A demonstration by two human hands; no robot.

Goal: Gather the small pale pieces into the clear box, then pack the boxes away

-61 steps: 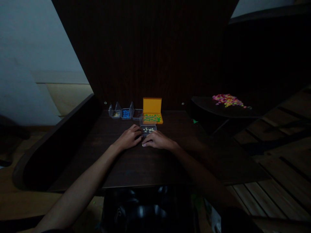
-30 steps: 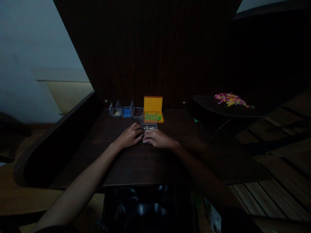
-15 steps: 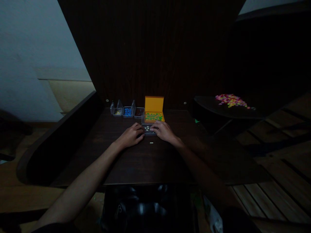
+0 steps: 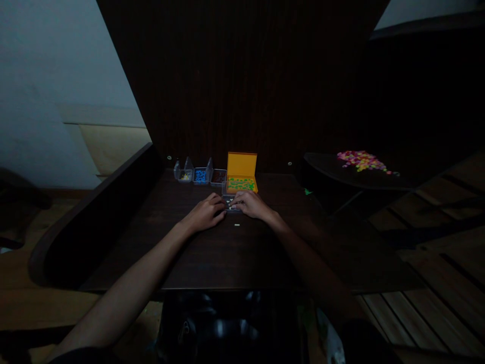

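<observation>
Viewed from beside the bench, one person has both bare hands at a clear plastic box (image 4: 229, 210) on the dark wooden tabletop (image 4: 212, 258). Its transparent lid (image 4: 224, 189) is raised on the far side, in front of the yellow-orange case (image 4: 241, 163).

Left hand (image 4: 209, 211): palm down on the wood, fingers curled, tips at the box's left edge. Whether they clamp that edge cannot be told.

Right hand (image 4: 250, 203): over the right part of the box, thumb and fingers drawn close together and pointing in among small pale pieces (image 4: 229, 201). Whether a piece is pinched there cannot be told, and the hand covers part of the contents.

Found complete: contents stand parted by colour. The yellow-orange case, lid up, carries green pieces (image 4: 242, 184). In the row left of it are dark reddish pieces (image 4: 219, 176), blue pieces (image 4: 200, 175) and a few pale yellow pieces (image 4: 185, 176), each colour in a separate clear container.

Found outstanding: a single pale strip (image 4: 237, 225) lies outside, on the wood just on the near side of the box, apart from both hands. The clear box is unclosed. A mixed pink, red and yellow heap (image 4: 361, 161) lies loose on the side shelf (image 4: 322, 162) to the right, well apart from the hands; in my judgement it is unsorted.
</observation>
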